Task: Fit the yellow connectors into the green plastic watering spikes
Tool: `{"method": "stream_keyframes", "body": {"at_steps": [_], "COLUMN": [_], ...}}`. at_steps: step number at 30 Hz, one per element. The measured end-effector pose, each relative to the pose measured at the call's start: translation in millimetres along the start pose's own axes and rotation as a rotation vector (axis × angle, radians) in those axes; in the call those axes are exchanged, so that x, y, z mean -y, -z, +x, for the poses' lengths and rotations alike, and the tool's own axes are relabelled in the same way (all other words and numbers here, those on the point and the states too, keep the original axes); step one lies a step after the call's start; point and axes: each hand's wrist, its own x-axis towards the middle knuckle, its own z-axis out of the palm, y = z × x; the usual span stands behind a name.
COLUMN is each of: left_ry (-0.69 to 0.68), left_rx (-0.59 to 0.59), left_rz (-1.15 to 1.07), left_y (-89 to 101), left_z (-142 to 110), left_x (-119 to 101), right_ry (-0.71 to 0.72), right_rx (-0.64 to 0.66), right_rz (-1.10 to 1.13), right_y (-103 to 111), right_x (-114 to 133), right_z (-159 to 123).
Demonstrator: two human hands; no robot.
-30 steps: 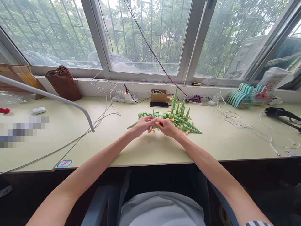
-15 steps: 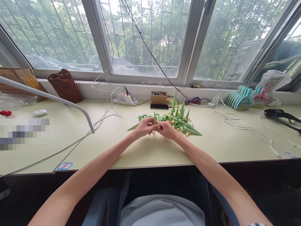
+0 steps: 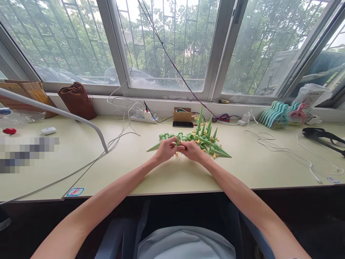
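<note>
My left hand (image 3: 167,149) is closed around a green plant watering spike (image 3: 178,141), its pointed end showing upward between the fingers. My right hand (image 3: 191,149) meets it from the other side, fingers pinched at the same spike; a bit of yellow shows where the hands touch, but the fingers mostly cover it. Behind and right of the hands lies a heap of green spikes (image 3: 219,150) with yellow valves, some standing point up (image 3: 201,117). Several green spike tops (image 3: 165,136) lie behind my left hand. A loose yellow valve (image 3: 215,155) is near the heap's front.
A black phone (image 3: 183,124) lies before a small cardboard box (image 3: 182,115) at the back. White cables (image 3: 121,135) cross the table's left side. A white curved lamp arm (image 3: 88,124) hangs at left. Teal hangers (image 3: 275,114) and a black strap-like object (image 3: 320,136) are at right.
The view has tilted slightly, so the scene sits a little lower. Both hands stay together on the spike; its tip shows slightly less above my left fingers.
</note>
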Motion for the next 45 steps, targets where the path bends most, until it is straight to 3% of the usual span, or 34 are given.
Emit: {"method": "stream_keyframes", "body": {"at_steps": [28,34,45], "left_ry": [0.016,0.010,0.185], "left_rx": [-0.110,-0.101,-0.010], "left_rz": [-0.029,-0.209,-0.367], "left_y": [-8.9,-4.9,1.5], "left_z": [-1.9,6.5,10.0], "left_x": [2.3,7.7,5.6], "right_ry": [-0.026,0.047,0.019], "right_rx": [-0.027,-0.057,-0.009], "right_rz": [0.060,0.140,0.114], "right_y": [-2.0,-0.2,-3.8], "right_x": [1.0,7.1,11.3], "right_z": [2.4,1.2,0.5]}}
